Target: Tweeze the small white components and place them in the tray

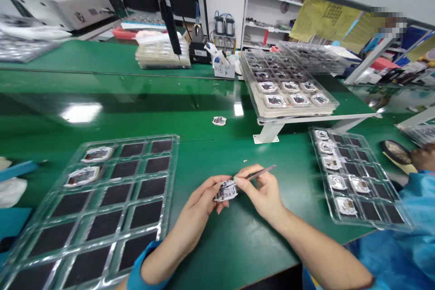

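Observation:
My left hand (200, 210) pinches a small white square electronic module (226, 190) by its edge, near the middle of the green mat (217, 253). My right hand (261, 190) holds slim metal tweezers (260, 172), their tip at the module's top edge. To the left lies a clear plastic tray (136, 138) with dark cells, two of them holding similar modules. To the right, a second clear tray (370, 190) holds several modules along its left side. Another module (219, 121) lies loose on the mat, beyond my hands.
A cream tray stack (288, 108) sits on a white stand (272, 131) at the back right. Further back are stacked trays (161, 56), a small labelled box (224, 70) and white shelves (272, 18). A person in a blue sleeve (411, 199) is at the right edge.

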A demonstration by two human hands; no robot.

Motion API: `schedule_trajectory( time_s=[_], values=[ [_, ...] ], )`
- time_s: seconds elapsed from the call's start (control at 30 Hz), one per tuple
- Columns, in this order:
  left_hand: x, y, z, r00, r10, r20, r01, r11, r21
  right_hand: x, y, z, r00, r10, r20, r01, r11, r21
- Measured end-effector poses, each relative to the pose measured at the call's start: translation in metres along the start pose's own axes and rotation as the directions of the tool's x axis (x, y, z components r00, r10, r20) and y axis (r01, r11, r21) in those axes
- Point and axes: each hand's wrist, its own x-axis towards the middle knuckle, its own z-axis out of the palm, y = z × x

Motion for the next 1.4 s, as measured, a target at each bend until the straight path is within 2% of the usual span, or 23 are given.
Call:
schedule_trajectory(
  time_s=[0.3, 0.5, 0.63, 0.83, 1.2, 1.4],
  values=[
    [-0.0006, -0.0023, -0.0038, 0.999, 0.035, 0.023, -0.038, 0.994, 0.099, 0.0046, -0.0009, 0.0020, 0.990, 0.139, -0.001, -0.138, 0.987, 0.083],
    [-0.0014, -0.0013, -0.0028, 0.994, 0.099, 0.039, -0.105, 0.976, 0.192, 0.0050, -0.0023, 0.0028, 0.991, 0.107, -0.082, -0.106, 0.994, 0.021],
    [-0.0011, -0.0034, -0.0028, 0.989, 0.140, 0.053, -0.149, 0.960, 0.236, 0.0051, 0.0002, 0.0038, 0.988, 0.135, -0.077, -0.132, 0.990, 0.047],
    [-0.0017, -0.0036, -0.0054, 0.987, 0.137, 0.085, -0.155, 0.951, 0.267, 0.0056, 0.0010, 0.0033, 0.985, 0.160, -0.067, -0.150, 0.980, 0.132],
    [-0.0022, 0.0005, -0.0070, 0.982, 0.143, 0.121, -0.175, 0.930, 0.322, 0.0059, -0.0006, 0.0018, 0.988, 0.144, -0.050, -0.138, 0.984, 0.110],
    [-0.0023, 0.0017, -0.0098, 0.977, 0.154, 0.145, -0.194, 0.924, 0.329, 0.0047, -0.0008, 0.0020, 0.988, 0.149, -0.046, -0.141, 0.978, 0.153]
  ],
)
